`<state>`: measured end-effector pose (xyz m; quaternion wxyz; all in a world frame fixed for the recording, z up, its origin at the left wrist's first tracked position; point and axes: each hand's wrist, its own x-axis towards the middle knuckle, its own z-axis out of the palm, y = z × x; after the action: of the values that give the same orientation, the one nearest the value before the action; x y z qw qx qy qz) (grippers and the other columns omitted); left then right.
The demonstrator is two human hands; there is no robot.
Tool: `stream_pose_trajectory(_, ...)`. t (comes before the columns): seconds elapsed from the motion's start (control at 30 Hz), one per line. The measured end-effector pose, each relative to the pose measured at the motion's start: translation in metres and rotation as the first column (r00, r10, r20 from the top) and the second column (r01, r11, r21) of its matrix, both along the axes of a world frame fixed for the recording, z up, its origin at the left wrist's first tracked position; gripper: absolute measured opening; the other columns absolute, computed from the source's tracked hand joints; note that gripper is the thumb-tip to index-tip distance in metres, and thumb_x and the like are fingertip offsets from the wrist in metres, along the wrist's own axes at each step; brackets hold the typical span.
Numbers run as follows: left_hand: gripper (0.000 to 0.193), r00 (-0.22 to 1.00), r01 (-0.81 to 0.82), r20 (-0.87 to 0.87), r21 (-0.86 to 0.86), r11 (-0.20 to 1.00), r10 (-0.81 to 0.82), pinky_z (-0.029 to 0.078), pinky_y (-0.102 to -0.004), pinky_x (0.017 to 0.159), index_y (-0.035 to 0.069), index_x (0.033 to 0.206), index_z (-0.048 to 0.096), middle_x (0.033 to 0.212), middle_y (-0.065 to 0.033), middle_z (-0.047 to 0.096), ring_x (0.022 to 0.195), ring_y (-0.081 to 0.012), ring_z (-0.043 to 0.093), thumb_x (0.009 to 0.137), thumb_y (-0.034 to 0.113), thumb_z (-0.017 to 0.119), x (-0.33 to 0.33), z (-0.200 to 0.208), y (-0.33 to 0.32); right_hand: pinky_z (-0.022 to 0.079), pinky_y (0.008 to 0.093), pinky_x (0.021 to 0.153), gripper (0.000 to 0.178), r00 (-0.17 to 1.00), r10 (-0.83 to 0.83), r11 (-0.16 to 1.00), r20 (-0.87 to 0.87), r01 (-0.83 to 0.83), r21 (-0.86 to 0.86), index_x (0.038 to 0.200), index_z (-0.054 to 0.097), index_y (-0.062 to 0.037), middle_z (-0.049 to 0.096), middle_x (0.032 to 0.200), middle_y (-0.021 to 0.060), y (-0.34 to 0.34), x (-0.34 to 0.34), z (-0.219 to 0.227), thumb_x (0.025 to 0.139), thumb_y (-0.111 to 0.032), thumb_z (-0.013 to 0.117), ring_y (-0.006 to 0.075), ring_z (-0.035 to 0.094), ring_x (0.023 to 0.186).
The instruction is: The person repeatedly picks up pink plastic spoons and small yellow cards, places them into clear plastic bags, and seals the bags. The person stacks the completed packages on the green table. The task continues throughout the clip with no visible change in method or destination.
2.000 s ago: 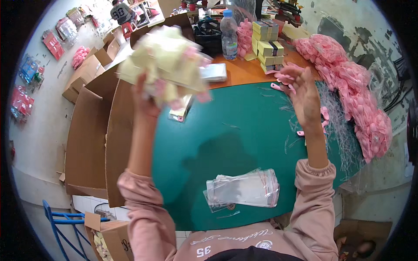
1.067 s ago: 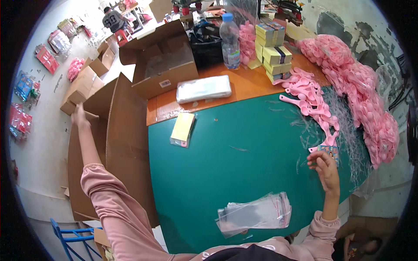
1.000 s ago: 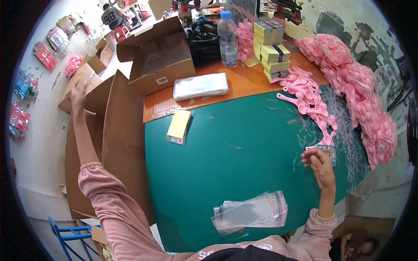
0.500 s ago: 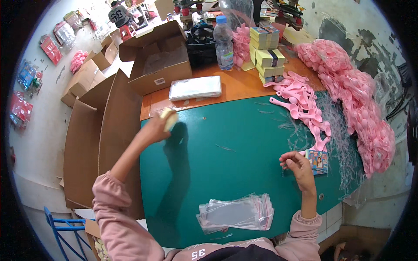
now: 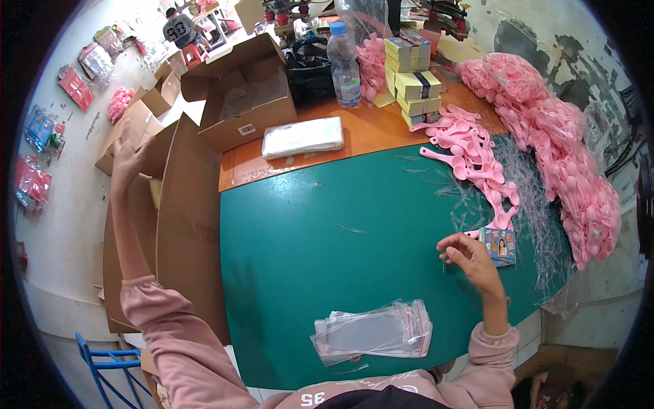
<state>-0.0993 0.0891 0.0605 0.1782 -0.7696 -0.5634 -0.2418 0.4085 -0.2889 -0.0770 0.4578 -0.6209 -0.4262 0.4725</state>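
Note:
My left hand (image 5: 127,160) is raised over the tall open cardboard box (image 5: 191,232) on the left, its fingers spread and holding nothing. Just below it, a pale yellow packet (image 5: 155,193) shows inside the box, partly hidden by the wall. At the right of the green table, my right hand (image 5: 473,262) hovers with loosely bent fingers beside a small stack of colourful printed cards (image 5: 501,247). No object shows clearly between those fingers. Pink measuring spoons (image 5: 470,153) lie in a pile behind the cards. Clear plastic bags (image 5: 371,332) lie stacked near the front edge.
Bagged pink spoons (image 5: 545,129) are heaped along the right wall, beside loose clear plastic strips (image 5: 535,204). At the back stand a water bottle (image 5: 345,68), banded card stacks (image 5: 415,85), a white packet (image 5: 303,138) and another open carton (image 5: 248,112). A person (image 5: 180,28) sits far off.
My left hand has swung left from the table to above the tall box and let go of the pale yellow packet, which is now inside the box. My right hand has barely moved.

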Motion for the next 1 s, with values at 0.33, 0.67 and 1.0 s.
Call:
stream_pose_trajectory(0.33, 0.064, 0.998, 0.060, 0.046, -0.592, 0.804, -0.040, 0.012, -0.0633, 0.097, 0.020, 0.138, 0.021, 0.140, -0.0296, 0.006, 0.128, -0.0485, 0.008, 0.085, 0.051, 0.041, 0.209, -0.161, -0.113, 0.044, 0.0355, 0.073, 0.022, 0.305, 0.166, 0.975, 0.938, -0.193, -0.110, 0.094, 0.059, -0.0013, 0.059, 0.082, 0.0163, 0.186, 0.162, 0.030, 0.079, -0.013, 0.049, 0.0298, 0.057, 0.082)
stream_pose_trajectory(0.67, 0.059, 0.996, -0.059, 0.031, -0.513, 0.856, 0.086, 0.004, -0.0639, 0.098, 0.017, 0.135, 0.029, 0.142, -0.0182, 0.015, 0.133, -0.0327, 0.011, 0.087, 0.050, 0.036, 0.205, -0.211, -0.140, 0.046, 0.0427, 0.071, 0.027, 0.274, 0.069, 0.983, 0.959, -0.184, -0.018, 0.098, 0.059, -0.0041, 0.060, 0.091, 0.0220, 0.306, 0.215, -0.046, 0.076, -0.015, 0.050, 0.0370, 0.058, 0.083)
stream_pose_trajectory(1.0, 0.059, 0.996, -0.042, 0.050, -0.504, 0.863, 0.078, 0.005, -0.0633, 0.098, 0.017, 0.135, 0.029, 0.142, -0.0183, 0.017, 0.132, -0.0325, 0.012, 0.086, 0.050, 0.037, 0.210, -0.206, -0.138, 0.045, 0.0428, 0.074, 0.038, 0.269, 0.142, 0.978, 0.953, -0.188, -0.093, 0.108, 0.057, -0.0080, 0.060, 0.090, 0.0220, 0.251, 0.208, -0.037, 0.070, -0.006, 0.053, 0.0371, 0.058, 0.085)
